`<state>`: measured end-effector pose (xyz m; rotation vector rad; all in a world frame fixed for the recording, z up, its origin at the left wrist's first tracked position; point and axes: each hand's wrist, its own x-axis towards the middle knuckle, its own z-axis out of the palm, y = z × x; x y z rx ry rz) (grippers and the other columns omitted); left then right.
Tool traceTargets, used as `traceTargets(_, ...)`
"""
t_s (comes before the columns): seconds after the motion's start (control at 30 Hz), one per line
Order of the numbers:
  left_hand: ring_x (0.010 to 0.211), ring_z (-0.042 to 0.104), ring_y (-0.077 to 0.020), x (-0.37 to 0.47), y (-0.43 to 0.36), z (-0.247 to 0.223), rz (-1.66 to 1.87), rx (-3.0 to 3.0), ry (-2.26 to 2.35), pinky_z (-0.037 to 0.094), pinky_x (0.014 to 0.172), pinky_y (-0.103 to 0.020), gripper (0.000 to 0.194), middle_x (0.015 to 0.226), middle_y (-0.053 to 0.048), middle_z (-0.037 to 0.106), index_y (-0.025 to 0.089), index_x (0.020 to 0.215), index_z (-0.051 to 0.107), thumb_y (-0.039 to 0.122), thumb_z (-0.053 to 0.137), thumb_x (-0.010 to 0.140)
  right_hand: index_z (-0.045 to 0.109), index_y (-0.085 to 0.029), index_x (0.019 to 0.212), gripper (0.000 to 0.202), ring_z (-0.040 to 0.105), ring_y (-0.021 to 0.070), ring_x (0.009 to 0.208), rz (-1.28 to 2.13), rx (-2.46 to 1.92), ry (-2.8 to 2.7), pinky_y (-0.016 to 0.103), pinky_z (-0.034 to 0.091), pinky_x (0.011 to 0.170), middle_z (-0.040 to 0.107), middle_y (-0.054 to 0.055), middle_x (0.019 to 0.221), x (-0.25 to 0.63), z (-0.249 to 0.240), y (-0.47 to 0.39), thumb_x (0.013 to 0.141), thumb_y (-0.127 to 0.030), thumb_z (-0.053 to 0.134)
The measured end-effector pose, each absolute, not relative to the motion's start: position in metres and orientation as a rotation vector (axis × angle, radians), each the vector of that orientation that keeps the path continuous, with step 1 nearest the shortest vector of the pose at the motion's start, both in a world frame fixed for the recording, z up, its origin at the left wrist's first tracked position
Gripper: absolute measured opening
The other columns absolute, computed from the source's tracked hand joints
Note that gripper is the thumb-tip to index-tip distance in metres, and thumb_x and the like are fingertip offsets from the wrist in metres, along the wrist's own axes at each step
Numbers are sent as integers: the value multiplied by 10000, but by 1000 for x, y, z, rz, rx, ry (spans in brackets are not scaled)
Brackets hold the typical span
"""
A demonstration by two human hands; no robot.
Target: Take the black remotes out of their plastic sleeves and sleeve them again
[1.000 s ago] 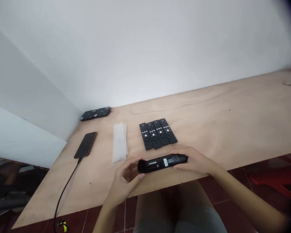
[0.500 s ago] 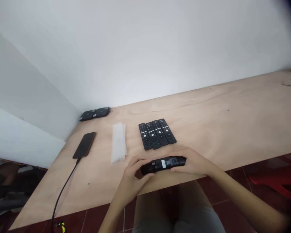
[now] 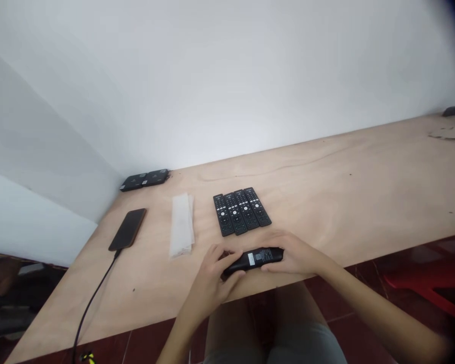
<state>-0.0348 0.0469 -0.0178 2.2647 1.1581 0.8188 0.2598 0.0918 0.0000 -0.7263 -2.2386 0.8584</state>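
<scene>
A black remote control lies back side up between my hands, near the table's front edge, with a white label and printed text on it. My left hand grips its left end, thumb on the near side and fingers on the far side. At the other end, my right hand is closed around the remote in the same way. Just beyond my hands, several black remote controls lie side by side, buttons up. To their left is a small stack of clear plastic sleeves.
A smartphone rests on the left of the wooden table, a black cable running from it over the front edge. Two flat black boxes sit by the wall. A red stool stands at the lower right.
My left hand has moved inward along the remote, now covering the part at its left end that showed before. The view has shifted slightly.
</scene>
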Motion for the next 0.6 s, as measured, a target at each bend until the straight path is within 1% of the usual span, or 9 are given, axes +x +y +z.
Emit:
traceTargets(0.17, 1238, 653, -300, -34, 50, -21, 802, 2288, 1142, 588, 1062, -492, 403, 1340, -110, 695, 311, 1457, 707, 309, 728, 1055, 775, -369, 1414, 568, 753, 328, 1250, 864, -758, -2234, 453, 545, 1150, 813, 30, 1365, 260, -8, 93, 869, -350, 933)
traceTargets(0.27, 1254, 648, -308, -32, 50, -21, 803, 2301, 1177, 577, 1084, -515, 406, 1357, -111, 696, 312, 1468, 689, 302, 710, 1063, 787, -349, 1385, 568, 728, 329, 1245, 890, -828, -2215, 459, 562, 1127, 791, 55, 1339, 263, -15, 93, 843, -358, 957)
traceTargets(0.37, 1259, 654, -306, -30, 48, -20, 810, 2282, 1198, 581, 1086, -509, 396, 1364, -103, 702, 315, 1446, 697, 311, 726, 1051, 806, -318, 1330, 436, 707, 313, 1228, 905, -889, -2193, 454, 574, 1098, 752, 77, 1309, 266, -20, 92, 904, -329, 902)
traceTargets(0.47, 1272, 662, -288, -30, 45, -18, 872, 2226, 1191, 583, 1094, -485, 375, 1364, -105, 697, 308, 1445, 691, 292, 689, 1070, 812, -322, 1315, 325, 708, 296, 1192, 929, -892, -2155, 453, 574, 1083, 755, 77, 1265, 267, -21, 91, 993, -360, 820)
traceTargets(0.53, 1236, 678, -270, -37, 43, -19, 963, 2197, 1229, 593, 1067, -458, 332, 1315, -102, 705, 292, 1400, 710, 226, 615, 1088, 820, -329, 1303, 285, 722, 289, 1154, 943, -890, -2106, 448, 585, 1060, 776, 72, 1217, 268, -20, 91, 1028, -393, 781)
traceTargets(0.6, 1182, 690, -264, -51, 43, -20, 1094, 2215, 1323, 600, 1025, -444, 346, 1248, -96, 714, 271, 1317, 737, 136, 546, 1061, 831, -335, 1282, 264, 740, 291, 1130, 946, -901, -2051, 443, 600, 1033, 801, 64, 1196, 267, -18, 91, 1036, -409, 769)
